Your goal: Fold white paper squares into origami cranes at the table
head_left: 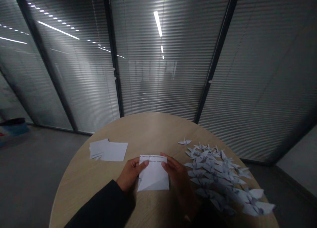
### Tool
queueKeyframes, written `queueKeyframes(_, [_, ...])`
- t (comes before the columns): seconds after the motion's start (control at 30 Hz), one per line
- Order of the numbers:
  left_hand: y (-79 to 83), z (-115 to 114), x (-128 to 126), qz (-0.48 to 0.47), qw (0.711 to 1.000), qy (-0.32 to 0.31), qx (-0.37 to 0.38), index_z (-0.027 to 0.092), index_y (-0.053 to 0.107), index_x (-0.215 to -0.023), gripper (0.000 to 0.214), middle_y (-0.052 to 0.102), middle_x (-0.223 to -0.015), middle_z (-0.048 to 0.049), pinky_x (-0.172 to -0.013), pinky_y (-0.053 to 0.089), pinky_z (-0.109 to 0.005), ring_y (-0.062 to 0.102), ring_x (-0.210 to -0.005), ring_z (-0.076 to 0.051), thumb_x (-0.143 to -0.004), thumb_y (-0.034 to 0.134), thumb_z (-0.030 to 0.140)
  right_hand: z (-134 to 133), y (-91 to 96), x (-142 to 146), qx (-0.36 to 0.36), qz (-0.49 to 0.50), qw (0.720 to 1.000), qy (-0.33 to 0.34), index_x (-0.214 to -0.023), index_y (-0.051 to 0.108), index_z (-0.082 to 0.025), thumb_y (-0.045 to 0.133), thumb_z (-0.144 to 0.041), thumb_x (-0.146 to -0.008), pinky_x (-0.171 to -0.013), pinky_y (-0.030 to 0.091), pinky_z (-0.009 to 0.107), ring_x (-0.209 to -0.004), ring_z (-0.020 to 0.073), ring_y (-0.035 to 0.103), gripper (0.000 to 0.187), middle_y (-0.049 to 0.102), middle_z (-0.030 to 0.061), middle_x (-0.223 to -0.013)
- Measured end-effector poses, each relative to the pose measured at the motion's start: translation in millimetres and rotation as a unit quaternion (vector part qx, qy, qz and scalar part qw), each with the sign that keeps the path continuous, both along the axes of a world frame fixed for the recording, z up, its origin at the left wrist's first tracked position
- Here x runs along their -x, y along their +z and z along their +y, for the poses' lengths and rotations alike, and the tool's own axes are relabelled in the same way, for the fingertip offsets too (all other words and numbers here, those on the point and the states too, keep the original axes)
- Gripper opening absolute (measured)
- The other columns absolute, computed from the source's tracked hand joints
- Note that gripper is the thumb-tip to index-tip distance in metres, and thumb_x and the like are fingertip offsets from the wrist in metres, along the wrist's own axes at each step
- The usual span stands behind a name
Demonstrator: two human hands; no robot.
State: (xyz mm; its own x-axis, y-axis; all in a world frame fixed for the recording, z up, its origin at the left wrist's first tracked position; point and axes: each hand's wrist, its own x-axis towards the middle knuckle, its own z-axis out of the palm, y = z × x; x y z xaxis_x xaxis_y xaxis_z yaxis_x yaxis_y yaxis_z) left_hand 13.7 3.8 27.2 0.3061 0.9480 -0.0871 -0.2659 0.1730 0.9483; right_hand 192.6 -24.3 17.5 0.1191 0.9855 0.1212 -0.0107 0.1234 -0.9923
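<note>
A white sheet of paper (153,179) with lines of print near its top edge is held between my two hands, just above the near part of the table. My left hand (130,173) grips its left edge, thumb on top and fingers curled behind. On the right edge, my right hand (177,172) pinches the sheet the same way, its thumb lying on the paper. Faint creases show on the lower part of the sheet. The fingers behind the paper are partly hidden.
Many folded paper cranes (218,175) cover the right side of the round wooden table (153,129), and one lone crane (185,142) sits behind them. Loose white sheets (114,151) lie at the left. Glass panels with blinds (158,82) rise beyond; a blue bin (16,127) stands on the floor.
</note>
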Motion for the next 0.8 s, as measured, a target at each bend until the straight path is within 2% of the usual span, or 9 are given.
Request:
queueKeyframes(0.13, [0.2,0.2,-0.9,-0.02,1.0,0.011,0.015,0.01,0.079,-0.081,0.05,0.075,-0.064,-0.0085,-0.055,0.046,-0.025,0.061,-0.051,-0.014,-0.055,0.088,0.052,-0.9,0.5,0.4,-0.015,-0.026,1.0,-0.006,-0.109,0.074,-0.019,0.065,-0.047,-0.076,-0.09,0.052,0.043,-0.104,0.0309,0.067,0.044,0.074,0.0097,-0.114])
queueKeyframes(0.33, [8.4,-1.7,0.4,-0.024,0.999,0.034,0.034,0.01,0.077,-0.071,0.051,0.071,-0.055,-0.0058,-0.048,0.041,-0.022,0.056,-0.046,-0.012,-0.05,0.088,0.055,-4.3,2.5,3.2,-0.043,-0.108,0.993,0.012,-0.107,0.075,-0.022,0.057,-0.057,-0.081,-0.089,0.054,0.042,-0.101,0.0296,0.07,0.047,0.076,0.0088,-0.11])
queueKeyframes(0.47, [14.3,-2.6,2.7,-0.007,0.998,0.053,0.039,0.012,0.073,-0.061,0.051,0.065,-0.048,-0.0013,-0.043,0.034,-0.02,0.051,-0.041,-0.01,-0.048,0.086,0.059,-10.6,2.3,6.2,-0.07,-0.165,0.984,0.011,-0.11,0.074,-0.028,0.049,-0.049,-0.09,-0.101,0.049,0.039,-0.112,0.0255,0.066,0.039,0.073,0.0041,-0.118])
queueKeyframes(0.57, [15.8,-1.9,3.4,-0.001,0.997,0.064,0.043,0.013,0.069,-0.056,0.052,0.06,-0.043,0.0014,-0.04,0.032,-0.02,0.047,-0.038,-0.009,-0.045,0.086,0.061,-14.9,0.6,6.5,-0.102,-0.2,0.974,0.014,-0.113,0.073,-0.03,0.048,-0.042,-0.094,-0.108,0.044,0.042,-0.118,0.0248,0.063,0.034,0.07,0.002,-0.123])
queueKeyframes(0.7, [14.8,0.1,4.1,-0.012,0.996,0.078,0.045,0.014,0.064,-0.052,0.051,0.058,-0.042,0.0022,-0.04,0.031,-0.02,0.047,-0.038,-0.008,-0.043,0.087,0.059,-16.4,-1.8,3.4,-0.18,-0.214,0.959,0.052,-0.119,0.07,-0.029,0.05,-0.038,-0.094,-0.109,0.044,0.044,-0.12,0.0254,0.061,0.033,0.067,0.0025,-0.128])
queueKeyframes(0.8, [12.7,2.2,6.2,-0.011,0.995,0.083,0.048,0.014,0.063,-0.053,0.051,0.058,-0.043,0.0023,-0.04,0.031,-0.02,0.047,-0.037,-0.009,-0.045,0.087,0.058,-15.1,-3.9,0.8,-0.204,-0.226,0.949,0.088,-0.119,0.07,-0.031,0.053,-0.033,-0.092,-0.108,0.047,0.043,-0.121,0.0262,0.061,0.032,0.065,0.0017,-0.131])
